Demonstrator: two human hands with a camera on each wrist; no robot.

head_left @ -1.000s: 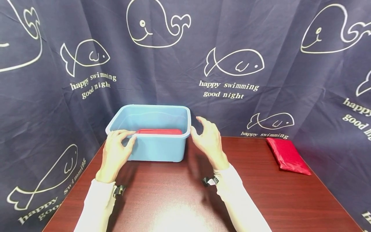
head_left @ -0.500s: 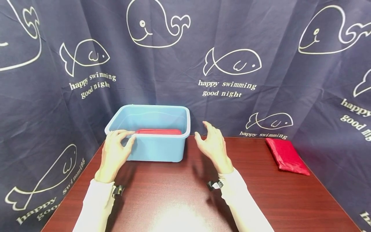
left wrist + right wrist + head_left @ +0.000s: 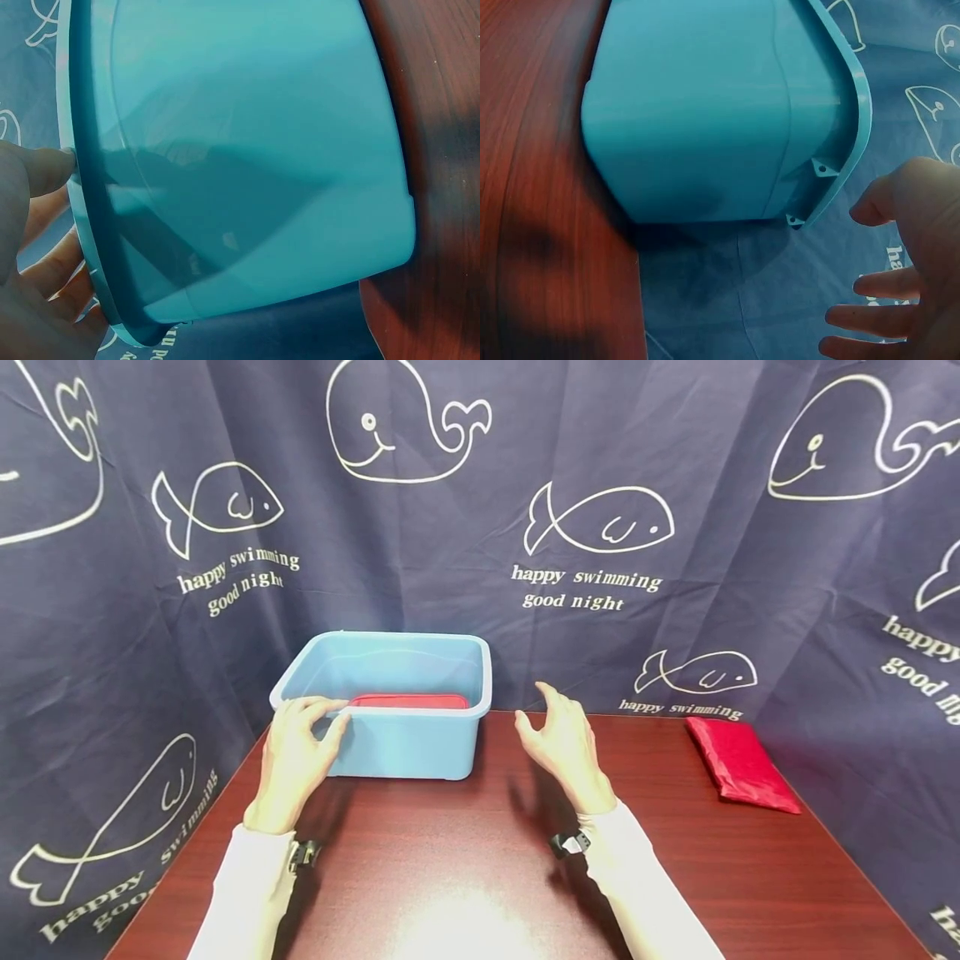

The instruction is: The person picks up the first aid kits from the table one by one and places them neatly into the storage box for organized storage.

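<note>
A light blue plastic bin [image 3: 412, 745] stands upright at the back left of the table. Inside it shows the top of a flat red item with rounded corners [image 3: 411, 701]; the bin's front wall hides the rest. My left hand [image 3: 291, 760] holds the bin's front left rim. In the left wrist view, the thumb of that hand [image 3: 34, 319] lies at the rim's edge and the fingertips pass behind the rim. My right hand [image 3: 566, 747] hovers apart from the bin's right side, thumb and fingers spread, with nothing between them.
A shiny red fabric pouch [image 3: 745, 764] lies on the reddish-brown wooden table [image 3: 660, 860] near its right edge. Dark blue curtains [image 3: 450, 552] with whale and fish drawings hang behind and along both sides, close behind the bin.
My right hand has moved away from the bin's right rim, to the right and slightly toward me, with its fingers still spread. The left hand and the bin have stayed in place.
</note>
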